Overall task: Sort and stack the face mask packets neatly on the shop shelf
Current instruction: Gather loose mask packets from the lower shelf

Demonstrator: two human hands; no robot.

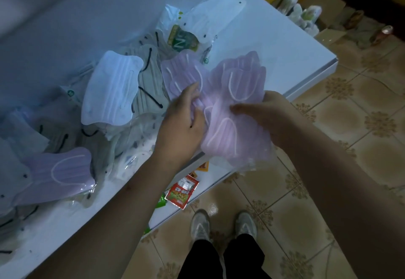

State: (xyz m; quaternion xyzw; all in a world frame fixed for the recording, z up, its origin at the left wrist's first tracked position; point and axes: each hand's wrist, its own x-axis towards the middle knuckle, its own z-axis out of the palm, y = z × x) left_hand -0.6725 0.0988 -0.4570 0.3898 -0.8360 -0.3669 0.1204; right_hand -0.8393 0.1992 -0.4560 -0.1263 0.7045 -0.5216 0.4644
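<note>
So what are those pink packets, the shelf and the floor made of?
Pink packets: thin clear plastic film by the look, glossy and crinkled, over pleated, matte masks, probably soft fabric. Shelf: smooth white board with a faint sheen, perhaps painted metal or laminate. Floor: glazed patterned tiles, with grout lines and reflections.

Head view — looking steeply down, close over shelf (285,44).

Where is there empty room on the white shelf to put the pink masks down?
Bare shelf lies right of the white packet, out to the far corner. The middle and left are crowded with loose packets, like the blue one. Both hands hold the pink packets.
</note>
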